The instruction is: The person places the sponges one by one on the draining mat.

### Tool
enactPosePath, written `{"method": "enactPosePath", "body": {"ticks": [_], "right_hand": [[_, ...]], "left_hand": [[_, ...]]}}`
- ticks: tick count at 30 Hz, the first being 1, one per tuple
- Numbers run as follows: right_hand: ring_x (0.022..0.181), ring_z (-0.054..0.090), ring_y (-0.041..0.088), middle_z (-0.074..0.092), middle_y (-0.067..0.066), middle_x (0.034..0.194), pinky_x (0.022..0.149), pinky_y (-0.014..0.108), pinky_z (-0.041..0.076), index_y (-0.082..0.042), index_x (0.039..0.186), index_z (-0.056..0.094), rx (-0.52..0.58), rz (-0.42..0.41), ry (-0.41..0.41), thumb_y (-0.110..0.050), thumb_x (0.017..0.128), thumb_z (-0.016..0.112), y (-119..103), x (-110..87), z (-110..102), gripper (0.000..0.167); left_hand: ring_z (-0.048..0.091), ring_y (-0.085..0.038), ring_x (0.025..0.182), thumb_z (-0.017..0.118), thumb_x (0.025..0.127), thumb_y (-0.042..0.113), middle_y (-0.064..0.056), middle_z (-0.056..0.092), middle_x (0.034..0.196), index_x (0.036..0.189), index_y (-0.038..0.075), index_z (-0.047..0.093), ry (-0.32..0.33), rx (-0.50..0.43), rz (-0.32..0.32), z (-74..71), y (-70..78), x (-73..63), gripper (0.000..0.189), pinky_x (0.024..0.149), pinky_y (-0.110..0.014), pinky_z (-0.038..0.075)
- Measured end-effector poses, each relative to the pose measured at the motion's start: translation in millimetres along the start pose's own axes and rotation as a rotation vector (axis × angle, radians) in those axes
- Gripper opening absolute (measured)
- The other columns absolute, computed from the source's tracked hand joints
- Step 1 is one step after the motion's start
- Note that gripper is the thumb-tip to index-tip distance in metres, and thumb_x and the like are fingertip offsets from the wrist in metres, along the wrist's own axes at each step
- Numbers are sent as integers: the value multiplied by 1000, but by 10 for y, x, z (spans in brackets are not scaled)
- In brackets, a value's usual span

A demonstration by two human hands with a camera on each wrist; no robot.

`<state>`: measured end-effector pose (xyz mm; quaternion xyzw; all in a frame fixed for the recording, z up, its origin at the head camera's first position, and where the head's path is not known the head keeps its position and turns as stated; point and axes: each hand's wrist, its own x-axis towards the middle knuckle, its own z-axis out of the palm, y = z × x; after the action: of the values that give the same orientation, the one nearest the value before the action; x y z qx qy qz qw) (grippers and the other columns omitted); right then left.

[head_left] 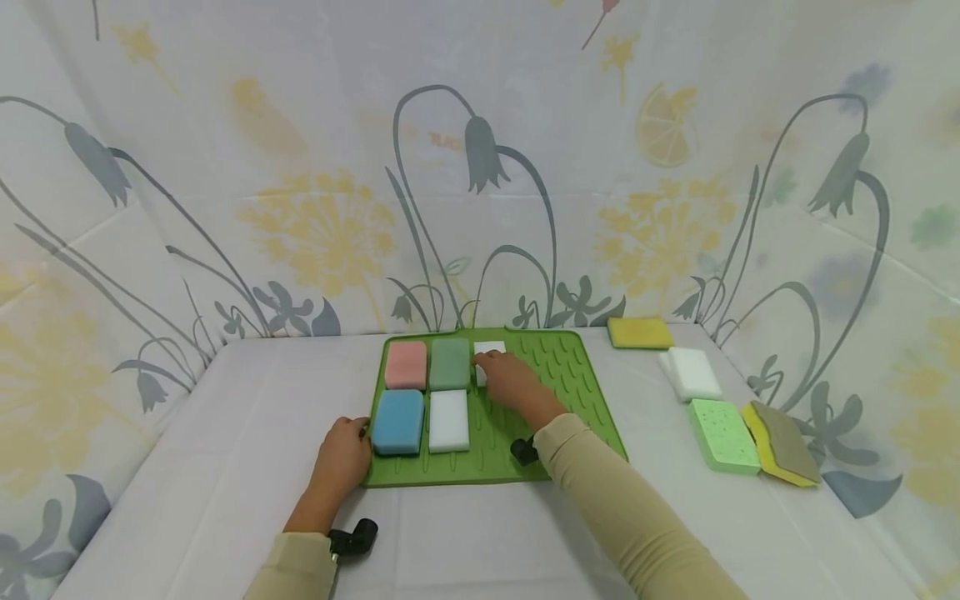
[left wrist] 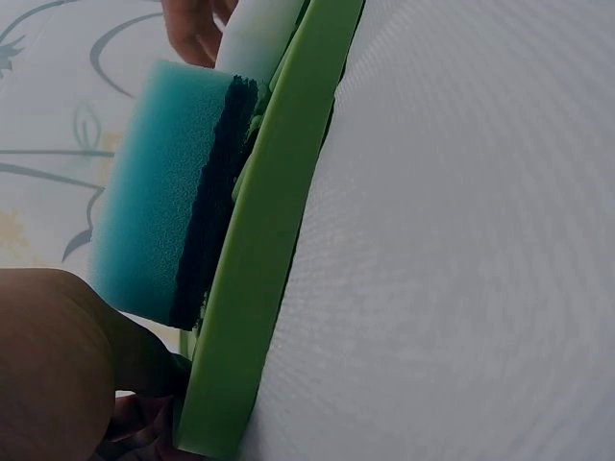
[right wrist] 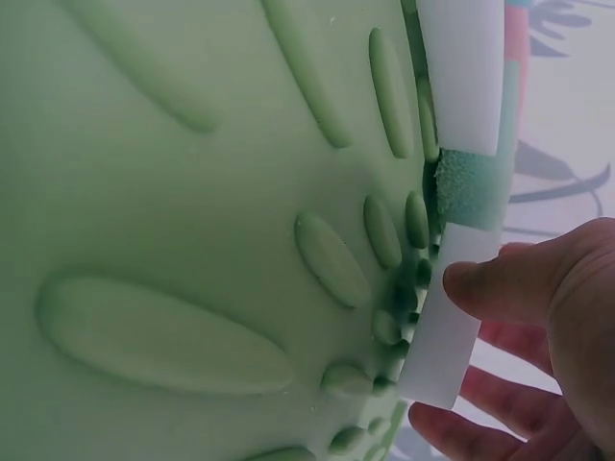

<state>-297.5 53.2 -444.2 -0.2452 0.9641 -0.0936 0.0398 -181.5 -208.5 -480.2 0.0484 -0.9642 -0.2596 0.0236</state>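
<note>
On a green ridged drying mat, sponges lie in two rows. My right hand holds a white sponge in the back row, thumb on its near face and fingers round the far side. Left of it sit a green sponge and a pink sponge. The front row has a blue sponge with a dark scouring layer underneath and another white sponge. At the mat's left edge, beside the blue sponge, my left hand grips the rim; its fingers are partly hidden behind it.
Right of the mat lie a yellow sponge, overlapping white sponges, a light green sponge and a yellow sponge with a grey-brown scouring face. A patterned curtain rises behind the white table.
</note>
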Motion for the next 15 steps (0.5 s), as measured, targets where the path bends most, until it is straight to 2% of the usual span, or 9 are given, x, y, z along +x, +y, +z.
{"method": "enactPosePath", "body": {"ticks": [10,15], "right_hand": [[113,60,30,57,10,135,90,40,52,-12,131,57,-13,-8,8,-1,94,54,-6,29,9,39],[114,60,31,56,12,137,92,41,52,-12,130,58,-17,-9,8,-2,94,54,2,33,42,37]], "left_hand": [[59,-39,106,46,95,4,-28,58,112,125,-13,57,-3,-7,3,-8,-2,6,36,86,-50,50],[59,-40,107,47,95,5,-28,58,113,125,-13,57,-4,-7,8,-4,5,-5,36,88,-50,50]]}}
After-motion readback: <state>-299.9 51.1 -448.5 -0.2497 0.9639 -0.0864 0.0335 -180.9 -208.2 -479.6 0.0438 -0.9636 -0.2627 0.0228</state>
